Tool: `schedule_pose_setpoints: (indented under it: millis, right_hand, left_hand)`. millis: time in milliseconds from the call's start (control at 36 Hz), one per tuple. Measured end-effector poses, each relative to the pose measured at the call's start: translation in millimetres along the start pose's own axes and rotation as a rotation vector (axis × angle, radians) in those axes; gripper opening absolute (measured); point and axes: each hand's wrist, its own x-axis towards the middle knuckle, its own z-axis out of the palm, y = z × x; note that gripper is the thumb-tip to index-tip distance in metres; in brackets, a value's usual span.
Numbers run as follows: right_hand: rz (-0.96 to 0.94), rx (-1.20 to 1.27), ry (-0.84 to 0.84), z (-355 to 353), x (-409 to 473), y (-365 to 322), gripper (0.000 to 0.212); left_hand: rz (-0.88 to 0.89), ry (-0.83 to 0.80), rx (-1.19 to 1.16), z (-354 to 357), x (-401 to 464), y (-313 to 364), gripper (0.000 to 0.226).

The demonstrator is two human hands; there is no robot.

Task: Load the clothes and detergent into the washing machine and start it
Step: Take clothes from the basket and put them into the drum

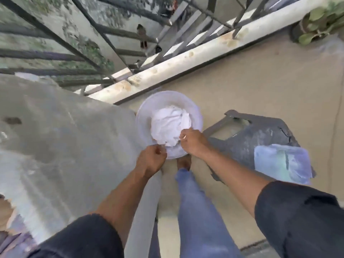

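Nearest to the camera, two dark sleeves and a leg in blue jeans [197,211] are seen, with a bare foot [184,162] on the beige floor [260,94]. Both arms are stretched down toward a white plastic bucket [147,112] that stands on the floor just in front of the foot.

The left hand [151,159] is at the near rim of the bucket; its fingers are curled and the rim seems to be pinched, though the blur makes this not fully sure. The right hand [191,142] is closed on the edge of the white clothes [170,124], which are lying crumpled inside the bucket.

To the left, a large grey covered body [65,138] is seen close beside the bucket; it is judged to be the washing machine under a cover, but this cannot be confirmed. To the right, a grey plastic chair [256,131] carries a light blue bag [281,162], perhaps the detergent. Further away, a white ledge [186,60] with a metal railing [104,40] and a potted plant [316,21] are found.

The step in hand is judged to be the taking of the clothes out of the bucket. For the next move, the bundle must be lifted out while the bucket is held steady, and the machine must be uncovered and opened.
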Motion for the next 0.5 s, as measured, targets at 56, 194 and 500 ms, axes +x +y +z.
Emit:
schedule_pose_setpoints:
  millis: [56, 194, 500]
  right_hand:
    - [0.007, -0.066, -0.060, 19.9, 30.2, 16.9, 0.024]
    - [-0.041, -0.179, -0.162, 67.8, 102.7, 51.6, 0.024]
    - [-0.219, -0.454, -0.140, 140.3, 218.3, 77.2, 0.059]
  left_hand:
    - [-0.129, -0.015, -0.147, 13.2, 23.0, -8.1, 0.028]
    - [-0.207, 0.037, -0.193, 36.3, 85.5, -28.9, 0.019]
    - [-0.123, 0.111, -0.219, 57.1, 168.5, -35.8, 0.018]
